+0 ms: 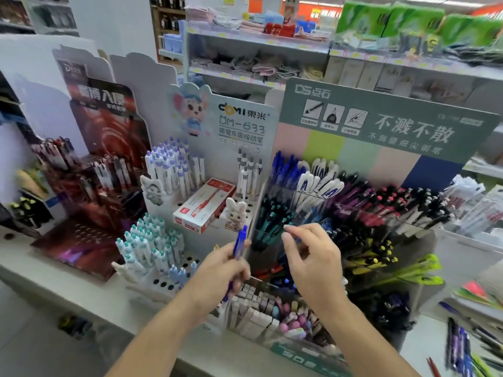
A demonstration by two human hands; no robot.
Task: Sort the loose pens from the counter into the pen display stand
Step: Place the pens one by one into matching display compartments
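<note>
Just above the left hand [217, 268], whose fingers wrap a blue pen [240, 242] upright for slotting, sits the pen display stand [340, 213]; right hand [307, 257] pinches something small, can't tell what.

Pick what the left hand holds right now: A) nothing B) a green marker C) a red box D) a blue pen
D: the left hand has its fingers curled round a blue pen, whose top sticks up above the hand, in front of the pen display stand.

Blue pen [240, 242] upright before pen display stand [381, 126]
</note>
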